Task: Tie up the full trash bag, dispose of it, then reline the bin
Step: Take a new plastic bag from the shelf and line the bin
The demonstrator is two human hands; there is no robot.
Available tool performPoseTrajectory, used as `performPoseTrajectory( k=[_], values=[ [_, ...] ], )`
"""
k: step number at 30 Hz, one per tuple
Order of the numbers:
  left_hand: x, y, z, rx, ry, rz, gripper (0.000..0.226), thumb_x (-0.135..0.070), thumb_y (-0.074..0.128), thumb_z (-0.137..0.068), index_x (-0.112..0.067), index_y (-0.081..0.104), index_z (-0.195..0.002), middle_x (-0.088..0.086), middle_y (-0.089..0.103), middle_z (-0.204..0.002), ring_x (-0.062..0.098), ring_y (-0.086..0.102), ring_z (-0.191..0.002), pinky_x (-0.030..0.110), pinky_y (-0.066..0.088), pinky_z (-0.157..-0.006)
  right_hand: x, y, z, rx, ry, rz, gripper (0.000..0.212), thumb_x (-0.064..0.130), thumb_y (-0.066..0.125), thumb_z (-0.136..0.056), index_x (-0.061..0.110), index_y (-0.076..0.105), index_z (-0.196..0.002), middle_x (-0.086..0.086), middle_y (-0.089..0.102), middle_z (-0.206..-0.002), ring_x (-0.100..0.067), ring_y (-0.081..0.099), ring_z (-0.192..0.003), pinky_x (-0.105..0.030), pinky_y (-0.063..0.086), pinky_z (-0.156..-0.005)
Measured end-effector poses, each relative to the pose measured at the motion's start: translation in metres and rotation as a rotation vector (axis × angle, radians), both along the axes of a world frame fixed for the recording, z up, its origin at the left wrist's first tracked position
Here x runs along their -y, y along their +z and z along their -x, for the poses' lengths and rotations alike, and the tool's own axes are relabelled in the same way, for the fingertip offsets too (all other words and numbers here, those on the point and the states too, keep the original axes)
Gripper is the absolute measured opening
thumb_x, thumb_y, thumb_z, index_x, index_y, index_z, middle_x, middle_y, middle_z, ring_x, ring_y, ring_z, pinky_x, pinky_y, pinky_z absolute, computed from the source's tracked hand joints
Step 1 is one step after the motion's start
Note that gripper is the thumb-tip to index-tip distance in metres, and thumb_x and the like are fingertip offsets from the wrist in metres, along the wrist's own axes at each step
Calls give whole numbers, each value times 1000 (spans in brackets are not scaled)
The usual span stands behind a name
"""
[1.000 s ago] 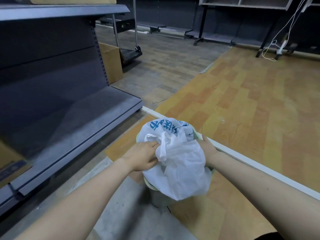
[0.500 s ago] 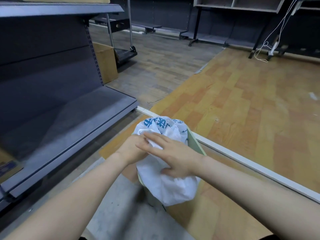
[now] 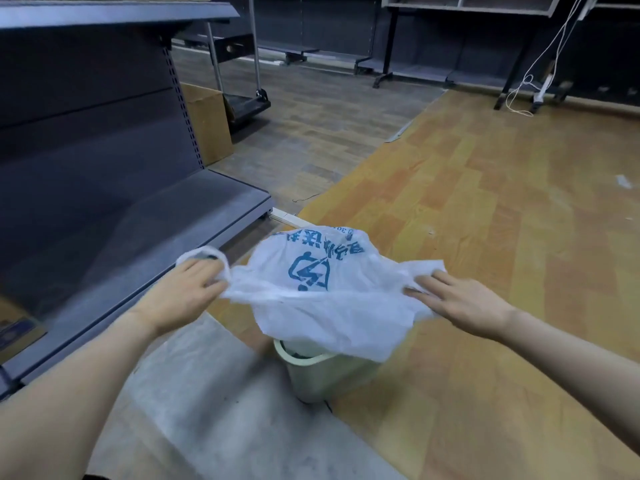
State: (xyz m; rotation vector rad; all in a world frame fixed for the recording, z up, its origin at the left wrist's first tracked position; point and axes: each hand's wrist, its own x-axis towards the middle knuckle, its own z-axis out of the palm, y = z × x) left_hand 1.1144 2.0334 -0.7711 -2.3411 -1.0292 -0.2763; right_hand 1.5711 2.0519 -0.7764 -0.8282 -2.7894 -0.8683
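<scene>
Trash bag [image 3: 322,299] stretched wide above the bin [image 3: 322,372]; relining apparently underway.
Left hand [image 3: 180,299] grasps the nine o'clock handle; right hand [image 3: 460,303] pinches the three o'clock one; seating remains.

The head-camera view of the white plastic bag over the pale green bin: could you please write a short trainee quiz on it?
1. True or false: the white plastic bag with blue print is stretched out above the pale green plastic bin.
2. Which holds the bag's looped handle: A) left hand, B) right hand?
3. Fill in: the grey metal shelving stands on the person's ____ side.

Key: 1 true; 2 A; 3 left.
</scene>
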Motion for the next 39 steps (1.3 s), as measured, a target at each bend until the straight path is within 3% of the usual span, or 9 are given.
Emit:
performPoseTrajectory(
  k=[5, 8, 12, 16, 21, 24, 28, 34, 39],
  values=[
    [22, 8, -1, -177, 69, 217, 30, -25, 44, -73, -12, 60, -52, 9, 55, -86, 29, 56, -67, 34, 31, -67, 10, -4, -11, 14, -54, 88, 44, 7, 32, -82, 14, 54, -118, -12, 67, -102, -30, 64, -79, -33, 44, -60],
    [23, 23, -25, -138, 4, 205, 40, -43, 46, -79, -8, 59, -68, 15, 60, -90, 30, 56, -70, 37, 32, -68, 7, 5, -7, -10, -55, 42, 52, 38, 24, -95, 17, 66, -116, -17, 49, -131, -34, 48, -118, -57, 31, -98],
    [24, 27, -60, -105, -58, 167, 67, -66, 23, -88, -8, 49, -109, 16, 59, -116, 30, 48, -103, 42, 32, -93, 6, 18, 22, -35, 7, 21, 63, 56, 22, -95, 16, 62, -121, -16, 43, -139, -33, 38, -130, -60, 17, -108],
    [24, 24, -88, -103, -124, 129, 81, -65, 42, -76, -5, 45, -130, 5, 66, -109, 20, 45, -106, 45, 23, -104, 17, 25, 59, 6, 179, 113, 64, 54, 26, -95, 8, 70, -105, -14, 67, -105, -32, 59, -99, -47, 36, -95],
    [30, 19, -98, -164, -433, 93, 22, -19, 75, -49, -13, 59, -61, 2, 55, -63, 23, 49, -69, 38, 38, -88, 28, 10, 59, 113, 270, 241, 57, 64, 39, -85, 14, 65, -96, 0, 59, -76, -19, 55, -64, -25, 40, -51],
    [35, 6, -90, -141, -525, 54, 18, -10, 68, -65, -13, 64, -82, 5, 57, -70, 25, 49, -67, 37, 43, -80, 31, -1, 48, 81, 304, 141, 24, 28, 64, -77, 15, 48, -89, 1, 53, -71, -19, 48, -57, -26, 35, -42],
    [38, 1, -80, -77, -526, 60, 28, -10, 35, -93, -17, 56, -110, 14, 65, -96, 28, 51, -86, 42, 48, -78, 25, -8, 29, 13, 300, 51, 17, -2, 45, -76, 14, 37, -79, -3, 54, -67, -22, 47, -55, -26, 34, -39],
    [47, -23, -71, -231, -434, 360, 41, -41, 24, -98, -30, 59, -118, 13, 28, -151, 32, 36, -136, 63, 38, -98, 23, -22, 14, 16, 262, 42, 62, 7, 13, -97, 16, 65, -63, -15, 66, -118, -29, 58, -115, -50, 55, -83],
    [56, -33, -80, -60, -345, 483, 47, -49, 18, -99, -33, 60, -113, 12, 26, -152, 29, 31, -136, 63, 34, -99, 23, -40, 7, 158, 96, 234, 29, 26, 68, -80, 23, 59, -53, -12, 40, -148, -26, 13, -148, -62, 28, -105]
  ],
)
